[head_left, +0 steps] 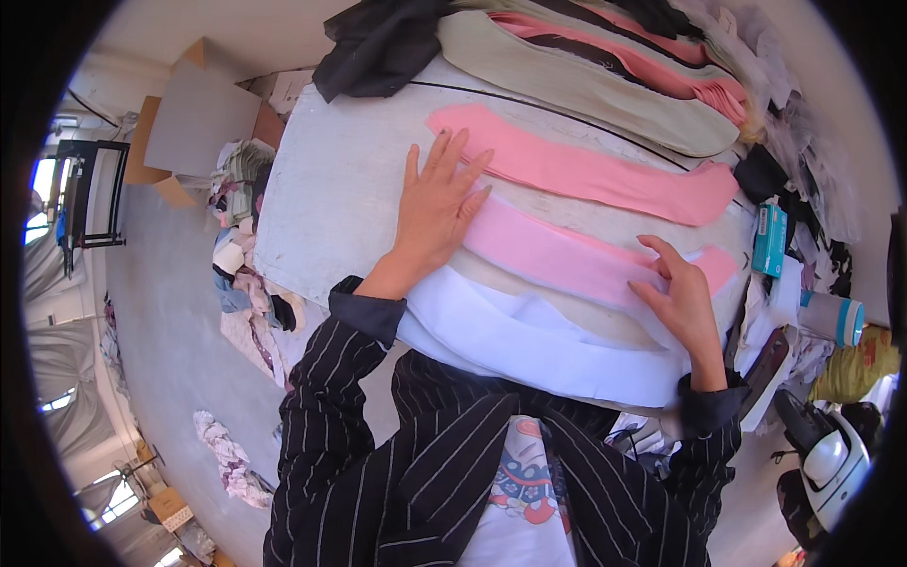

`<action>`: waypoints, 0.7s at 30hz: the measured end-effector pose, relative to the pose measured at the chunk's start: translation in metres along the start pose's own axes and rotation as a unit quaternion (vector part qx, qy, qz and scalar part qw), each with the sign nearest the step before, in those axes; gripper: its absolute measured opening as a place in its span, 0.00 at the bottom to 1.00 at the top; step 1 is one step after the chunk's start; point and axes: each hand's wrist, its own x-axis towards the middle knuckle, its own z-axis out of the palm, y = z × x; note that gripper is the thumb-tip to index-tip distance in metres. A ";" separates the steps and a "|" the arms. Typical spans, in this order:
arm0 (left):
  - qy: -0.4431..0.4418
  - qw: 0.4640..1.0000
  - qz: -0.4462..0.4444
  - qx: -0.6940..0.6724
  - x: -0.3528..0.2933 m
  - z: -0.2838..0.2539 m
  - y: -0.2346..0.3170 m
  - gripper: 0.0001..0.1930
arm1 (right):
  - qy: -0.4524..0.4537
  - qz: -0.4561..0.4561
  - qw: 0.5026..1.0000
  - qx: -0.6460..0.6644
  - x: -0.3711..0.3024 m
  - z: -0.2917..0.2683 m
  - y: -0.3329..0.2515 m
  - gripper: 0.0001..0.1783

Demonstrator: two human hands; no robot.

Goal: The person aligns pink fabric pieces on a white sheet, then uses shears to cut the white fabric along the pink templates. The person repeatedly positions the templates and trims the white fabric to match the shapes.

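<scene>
Three groups of long curved cloth pieces lie across the white table. The farthest is a pink collar-shaped piece (pixel 595 175). Below it, a pink strip (pixel 557 253) appears paler under a thin whitish layer. Nearest to me is a pile of white curved pieces (pixel 539 345). My left hand (pixel 436 208) rests flat with fingers spread, its tips on the pink piece's left end and the thumb side at the paler strip. Near that strip's right end, my right hand (pixel 678 295) lies on the cloth, thumb and forefinger apart.
Stacked grey-green, pink and black pieces (pixel 586 80) lie at the table's far side, beside black cloth (pixel 378 47). At right are a teal box (pixel 770 239) and a cylindrical container (pixel 831 318). Fabric scraps (pixel 250 293) and a cardboard box (pixel 203 123) are on the left.
</scene>
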 end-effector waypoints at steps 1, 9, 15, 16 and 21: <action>-0.039 0.999 -0.002 -0.005 0.001 0.007 0.001 0.23 | 0.001 0.003 1.000 -0.001 0.000 -0.002 0.000 0.32; -0.105 0.994 -0.017 -0.028 0.005 0.014 -0.003 0.25 | 0.037 0.017 0.999 -0.020 0.004 0.007 0.011 0.30; -0.143 0.987 0.065 -0.021 0.018 -0.010 0.039 0.27 | 0.049 0.008 0.998 -0.035 0.006 0.013 0.012 0.30; -0.164 0.980 0.108 -0.032 0.017 -0.008 0.061 0.27 | 0.048 0.000 0.998 -0.036 0.006 0.014 0.012 0.30; -0.226 0.946 0.197 -0.125 0.018 0.039 0.114 0.31 | 0.048 0.013 0.998 -0.030 0.005 0.010 0.009 0.29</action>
